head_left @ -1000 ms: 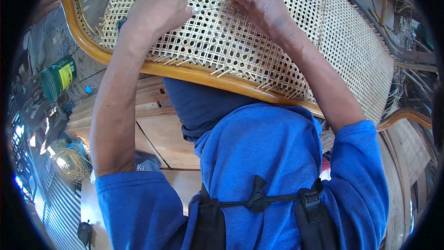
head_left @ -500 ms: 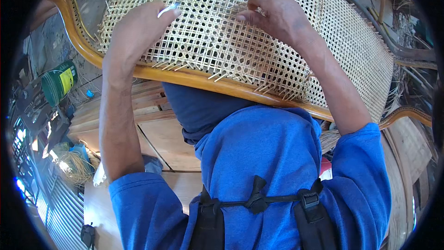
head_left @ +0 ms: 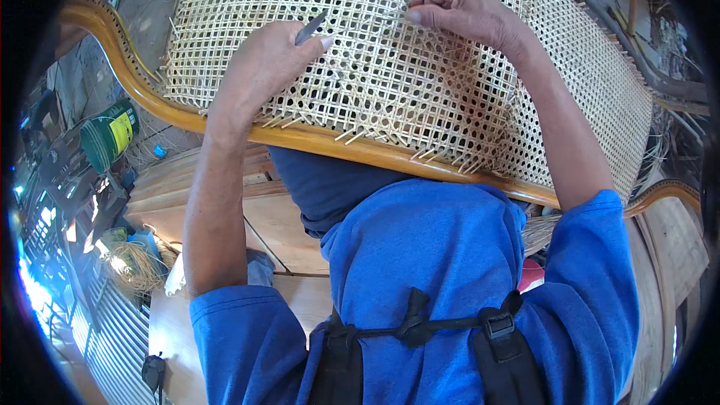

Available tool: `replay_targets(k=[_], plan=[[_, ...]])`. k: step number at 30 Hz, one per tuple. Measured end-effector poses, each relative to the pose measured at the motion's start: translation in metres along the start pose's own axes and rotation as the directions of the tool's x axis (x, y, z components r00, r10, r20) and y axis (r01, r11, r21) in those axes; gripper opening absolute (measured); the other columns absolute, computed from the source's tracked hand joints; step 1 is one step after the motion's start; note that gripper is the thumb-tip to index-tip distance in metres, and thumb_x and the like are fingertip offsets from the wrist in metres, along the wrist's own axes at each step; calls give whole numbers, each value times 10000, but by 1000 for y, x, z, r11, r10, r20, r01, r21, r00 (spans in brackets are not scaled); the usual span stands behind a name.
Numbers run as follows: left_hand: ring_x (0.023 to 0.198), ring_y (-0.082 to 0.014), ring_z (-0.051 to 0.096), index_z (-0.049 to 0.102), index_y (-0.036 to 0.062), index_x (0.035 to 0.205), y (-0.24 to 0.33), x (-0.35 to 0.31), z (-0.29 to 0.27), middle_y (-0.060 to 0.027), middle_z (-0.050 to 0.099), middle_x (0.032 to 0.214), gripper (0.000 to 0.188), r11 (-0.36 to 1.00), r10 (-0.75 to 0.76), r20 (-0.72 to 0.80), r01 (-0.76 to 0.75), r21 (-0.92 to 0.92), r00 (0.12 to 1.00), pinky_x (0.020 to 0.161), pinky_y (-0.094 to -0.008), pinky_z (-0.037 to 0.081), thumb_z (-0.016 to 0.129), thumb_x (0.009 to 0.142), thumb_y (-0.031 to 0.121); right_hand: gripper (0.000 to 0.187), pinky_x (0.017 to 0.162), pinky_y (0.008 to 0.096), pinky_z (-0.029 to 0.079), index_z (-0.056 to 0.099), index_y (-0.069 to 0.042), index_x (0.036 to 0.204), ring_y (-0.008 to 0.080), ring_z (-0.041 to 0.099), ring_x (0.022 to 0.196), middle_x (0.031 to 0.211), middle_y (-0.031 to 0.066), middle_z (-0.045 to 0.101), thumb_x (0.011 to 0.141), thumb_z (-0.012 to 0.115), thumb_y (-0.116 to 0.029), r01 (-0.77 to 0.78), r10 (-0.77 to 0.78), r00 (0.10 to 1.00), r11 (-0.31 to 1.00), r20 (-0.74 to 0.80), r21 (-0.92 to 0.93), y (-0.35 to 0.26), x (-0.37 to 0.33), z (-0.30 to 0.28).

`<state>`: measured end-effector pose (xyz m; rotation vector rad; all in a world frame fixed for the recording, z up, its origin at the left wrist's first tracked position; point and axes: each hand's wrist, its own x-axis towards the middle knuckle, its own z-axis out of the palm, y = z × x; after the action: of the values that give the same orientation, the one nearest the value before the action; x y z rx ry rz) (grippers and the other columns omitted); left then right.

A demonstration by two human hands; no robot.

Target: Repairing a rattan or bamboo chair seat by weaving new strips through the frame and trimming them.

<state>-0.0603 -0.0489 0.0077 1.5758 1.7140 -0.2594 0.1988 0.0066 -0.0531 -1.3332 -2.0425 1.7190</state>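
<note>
Woven cane webbing (head_left: 360,82) with an open pattern of small holes is stretched over a curved, varnished wooden frame (head_left: 330,141) across my lap. My left hand (head_left: 264,64) is closed over the left part of the weave, with a small knife blade (head_left: 311,28) sticking up between thumb and forefinger. Above the webbing, right of the blade, my right hand (head_left: 461,11) is pinched closed, thumb against the curled fingers. A thin pale cane strand (head_left: 386,19) runs from its fingertips toward the left. Short cane ends (head_left: 349,135) poke out along the near frame edge.
A green bucket (head_left: 109,135) with a yellow label lies at the left. Below it is a bundle of loose cane fibre (head_left: 133,264). Wooden boards (head_left: 289,229) lie beneath the frame, and dark poles (head_left: 637,67) stand at the far right.
My left hand has shifted right and a little lower, and its blade now shows dark and angled upward. My right hand's fingers have drawn together into a pinch.
</note>
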Motion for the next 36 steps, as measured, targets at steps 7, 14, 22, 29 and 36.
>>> replay_targets(k=[7,14,22,29,36], plan=[[532,-294,537,552,-22,692,-1,0,2,-175,524,556,418,999,-33,-41,34,4,999,569,-412,429,490,810,374,247,738,247,490,558,-35,669,82,585,814,995,17,638,848,638,-185,165,-169,984,985,62,58,23,12,-9],[517,-155,471,557,-22,719,-2,2,-3,-65,502,550,386,999,-38,83,38,4,996,532,-331,404,516,846,340,239,753,282,485,557,-62,673,90,579,792,985,27,650,831,644,-220,136,-134,990,990,-43,29,20,7,-10],[489,-240,480,504,-28,634,-17,-13,-16,-149,492,534,349,995,-21,68,14,99,997,525,-395,386,492,772,292,283,659,313,479,592,-69,770,130,550,673,739,43,570,805,665,-340,-18,23,1000,947,12,-321,12,24,-3],[533,-141,395,503,-36,692,-51,-78,-30,-84,421,543,340,968,-249,-26,249,12,968,518,-343,356,537,840,268,260,707,343,484,609,-57,813,243,583,772,849,94,577,799,679,-307,96,-278,918,846,-281,-524,-1,17,38],[509,-209,426,545,-16,733,-96,-121,-21,-133,440,537,349,923,-380,-106,368,-116,919,537,-378,382,556,846,314,332,721,381,487,630,-37,836,232,593,785,847,92,585,814,654,-367,44,-217,930,867,-297,-496,-5,17,36]])
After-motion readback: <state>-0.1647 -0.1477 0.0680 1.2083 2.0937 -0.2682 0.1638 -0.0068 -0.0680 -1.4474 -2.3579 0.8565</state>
